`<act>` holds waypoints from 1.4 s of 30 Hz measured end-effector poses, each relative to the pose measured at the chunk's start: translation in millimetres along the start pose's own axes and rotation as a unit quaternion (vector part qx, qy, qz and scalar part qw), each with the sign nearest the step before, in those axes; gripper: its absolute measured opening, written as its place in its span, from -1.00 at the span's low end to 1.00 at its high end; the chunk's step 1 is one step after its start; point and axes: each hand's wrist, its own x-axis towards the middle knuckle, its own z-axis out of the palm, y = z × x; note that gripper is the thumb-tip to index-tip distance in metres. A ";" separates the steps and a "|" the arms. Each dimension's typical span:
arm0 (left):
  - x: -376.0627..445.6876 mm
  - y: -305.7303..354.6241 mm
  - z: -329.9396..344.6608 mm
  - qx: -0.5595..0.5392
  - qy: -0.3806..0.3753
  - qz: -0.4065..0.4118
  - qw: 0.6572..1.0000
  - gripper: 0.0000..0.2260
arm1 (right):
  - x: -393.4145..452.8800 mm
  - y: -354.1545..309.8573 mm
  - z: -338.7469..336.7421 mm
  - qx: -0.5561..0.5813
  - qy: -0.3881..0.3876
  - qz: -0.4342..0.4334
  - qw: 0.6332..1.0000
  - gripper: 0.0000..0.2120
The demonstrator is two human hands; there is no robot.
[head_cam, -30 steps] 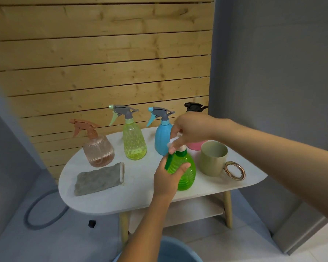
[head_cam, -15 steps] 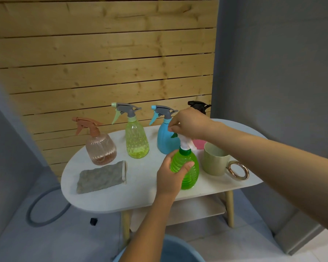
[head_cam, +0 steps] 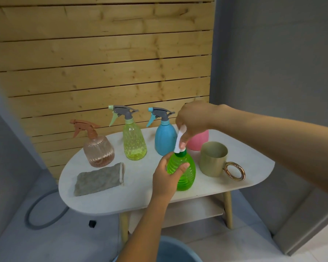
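Two hands are used on one green spray bottle [head_cam: 184, 171]. The bottle is stood upright on the white table [head_cam: 140, 195], near its front edge, just beside a tan mug [head_cam: 213, 159] and in front of a blue spray bottle [head_cam: 165, 138]. Its round body is gripped by the left hand [head_cam: 165, 178], fingers curled round it. Its white spray head [head_cam: 179, 140] is pinched by the right hand [head_cam: 193, 118] between thumb and fingers, at the bottle's neck.
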 end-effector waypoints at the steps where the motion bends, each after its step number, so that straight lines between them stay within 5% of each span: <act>1: -0.2 0.7 0.3 0.006 0.002 0.003 1.000 -0.62 | -3.7 -0.8 2.9 -0.018 0.015 0.018 1.000 -0.35; 5: 0.3 1.0 1.3 0.004 0.014 0.006 1.000 -0.64 | -11.5 -17.5 18.8 0.034 0.051 0.096 0.993 -0.39; 9: -0.7 -2.4 3.1 0.003 0.023 -0.003 1.000 -0.59 | 0.5 -29.4 20.4 0.172 -0.033 0.175 0.969 -0.53; 14: -2.1 -3.3 4.5 0.011 0.034 0.005 0.999 -0.62 | 11.0 -29.2 14.7 0.429 -0.187 0.227 0.854 -0.64; 22: -0.9 -1.1 4.9 0.006 0.021 -0.002 1.000 -0.56 | 5.0 -21.4 17.1 0.551 -0.285 0.234 0.749 -0.49; 24: 1.5 -3.6 2.0 -0.002 0.012 0.002 1.000 -0.56 | -0.4 -19.4 17.4 0.534 -0.246 0.203 0.783 -0.40; 28: 1.9 -1.6 0.5 -0.007 0.001 0.000 1.000 -0.59 | -14.9 -5.9 13.5 0.355 -0.092 0.082 0.927 -0.54; 31: 1.8 0.2 0.5 -0.001 0.003 0.002 1.000 -0.63 | -19.6 9.7 14.0 0.378 -0.038 0.010 0.925 -0.80; 35: 1.7 2.2 0.8 -0.001 0.000 -0.002 1.000 -0.63 | -16.9 13.2 15.9 0.333 -0.092 -0.057 0.937 -0.56; 42: 2.5 3.3 -2.2 0.025 -0.017 0.019 0.999 -0.69 | -10.0 1.5 26.3 0.320 0.047 -0.020 0.946 -0.63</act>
